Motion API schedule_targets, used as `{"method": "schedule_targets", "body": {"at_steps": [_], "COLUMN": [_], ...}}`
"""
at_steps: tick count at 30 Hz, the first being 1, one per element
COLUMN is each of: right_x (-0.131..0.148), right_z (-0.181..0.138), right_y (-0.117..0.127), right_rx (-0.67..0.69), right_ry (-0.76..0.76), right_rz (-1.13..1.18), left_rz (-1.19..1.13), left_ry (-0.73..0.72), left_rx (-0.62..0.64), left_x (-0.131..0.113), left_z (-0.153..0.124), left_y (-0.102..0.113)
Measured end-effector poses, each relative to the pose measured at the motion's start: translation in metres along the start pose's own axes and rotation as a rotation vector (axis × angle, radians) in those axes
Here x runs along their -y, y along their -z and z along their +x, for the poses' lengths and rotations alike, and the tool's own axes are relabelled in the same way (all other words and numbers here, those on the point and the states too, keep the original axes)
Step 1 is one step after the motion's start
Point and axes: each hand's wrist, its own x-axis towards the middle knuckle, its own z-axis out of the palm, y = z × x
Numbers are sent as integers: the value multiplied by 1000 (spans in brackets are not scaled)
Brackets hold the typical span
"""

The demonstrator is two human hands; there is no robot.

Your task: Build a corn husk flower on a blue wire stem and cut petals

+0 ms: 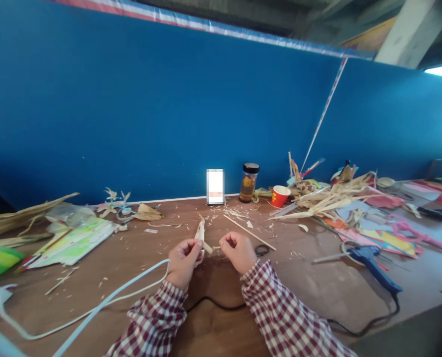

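Observation:
My left hand [183,262] pinches a pale piece of dried corn husk [200,231] that points up and away from me, with a short flap angled toward the right. Close beside it, my right hand [239,251] is closed in a pinch at a thin husk strip [216,247] between the two hands. Whether this strip is joined to the larger piece is too small to tell. Black-handled scissors [261,250] lie partly hidden behind my right hand. A thin wooden stick [249,232] rests on the table just beyond it.
Husk scraps litter the brown table [139,263]. A dark-lidded jar [248,183] and a red paper cup [280,197] stand near the blue partition [161,109]. At right are a husk pile [328,199] and a blue glue gun [373,265]; a white cable [109,299] crosses the left.

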Motion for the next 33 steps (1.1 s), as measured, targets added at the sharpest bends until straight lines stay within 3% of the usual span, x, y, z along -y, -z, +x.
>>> {"method": "schedule_targets", "body": {"at_steps": [8, 13, 15, 20, 22, 26, 27, 29, 33], "right_x": [-13, -18, -17, -14, -12, -5, -3, -1, -1], "right_z": [12, 15, 14, 12, 11, 6, 5, 3, 2], "right_y": [17, 17, 15, 8, 6, 0, -1, -3, -2], "right_rx": [-177, -301, -334, -322, -232, 251, 321, 359, 311], "right_ry": [-60, -18, 10, -73, -99, -364, -415, -432, -392], "right_rz": [-114, -61, -92, -17, 72, 403, 486, 589, 642], "left_rz": [-78, -27, 93, 517, 630, 808, 845, 895, 865], "left_ry": [48, -32, -162, -716, -867, -1015, -1032, -1046, -980], "left_rx": [-33, -41, -48, 27, 74, 142, 156, 176, 213], "left_x": [0, 1, -2, -8, -7, -1, 1, 4, 7], "left_z": [1, -1, -4, -17, -20, -19, -18, -16, -16], "left_y": [1, -1, 0, 3, 5, 9, 9, 10, 6]}}
